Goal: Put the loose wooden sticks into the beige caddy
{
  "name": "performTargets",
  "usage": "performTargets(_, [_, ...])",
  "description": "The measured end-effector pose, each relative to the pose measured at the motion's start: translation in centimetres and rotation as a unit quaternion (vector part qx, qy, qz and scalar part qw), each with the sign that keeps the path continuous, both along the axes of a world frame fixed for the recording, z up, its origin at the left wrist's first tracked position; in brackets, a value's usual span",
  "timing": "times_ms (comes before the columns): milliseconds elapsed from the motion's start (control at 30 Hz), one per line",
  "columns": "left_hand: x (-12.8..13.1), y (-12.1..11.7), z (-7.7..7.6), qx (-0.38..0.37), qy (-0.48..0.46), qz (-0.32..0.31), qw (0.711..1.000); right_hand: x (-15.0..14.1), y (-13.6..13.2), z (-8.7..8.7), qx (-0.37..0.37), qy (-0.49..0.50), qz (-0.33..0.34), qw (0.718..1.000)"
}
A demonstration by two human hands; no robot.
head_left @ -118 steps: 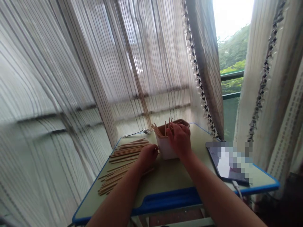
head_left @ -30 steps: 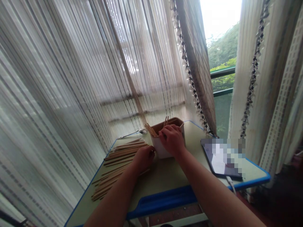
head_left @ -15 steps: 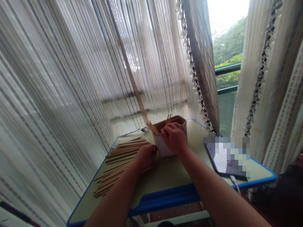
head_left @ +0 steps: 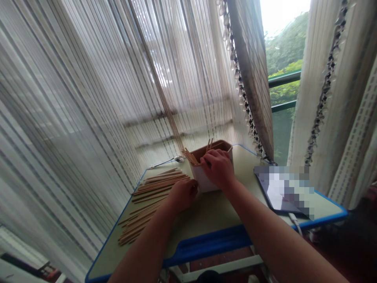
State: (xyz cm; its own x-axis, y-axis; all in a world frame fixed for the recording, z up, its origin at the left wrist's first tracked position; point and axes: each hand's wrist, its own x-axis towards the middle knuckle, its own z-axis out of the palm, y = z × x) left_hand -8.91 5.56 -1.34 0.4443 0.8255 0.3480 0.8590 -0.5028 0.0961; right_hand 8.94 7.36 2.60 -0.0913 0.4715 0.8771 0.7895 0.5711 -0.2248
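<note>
A white box (head_left: pixel 203 181) with a brown rim and inside stands on the small table. My right hand (head_left: pixel 219 167) is closed over its front rim, the fingertips hidden inside. Two thin sticks (head_left: pixel 209 144) rise just behind that hand, and I cannot tell whether they touch it. More sticks (head_left: pixel 190 156), chopstick-like, lean out at the box's left corner. Beside the box's lower left corner, my left hand (head_left: pixel 184 192) is curled shut; what it holds, if anything, is hidden. Several wooden chopsticks (head_left: pixel 141 226) lie in rows under and left of my left forearm.
A metal spoon (head_left: pixel 178 158) lies at the table's back left edge. On the right rests a tablet (head_left: pixel 273 196) with a white cable (head_left: pixel 294 222) at its near edge. The table (head_left: pixel 212 214) has a blue border; curtains (head_left: pixel 188 78) hang right behind it.
The view has shifted slightly. My left hand sits a little closer to the box's lower corner; my right hand stays at the rim.
</note>
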Motion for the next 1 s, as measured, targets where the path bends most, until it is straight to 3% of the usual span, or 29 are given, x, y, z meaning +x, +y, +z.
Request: performTargets(1000, [-0.26,0.09,-0.01,-0.018,-0.021,0.010,1.000,-0.34,-0.32,0.07,0.004,0.028,-0.014,0.999])
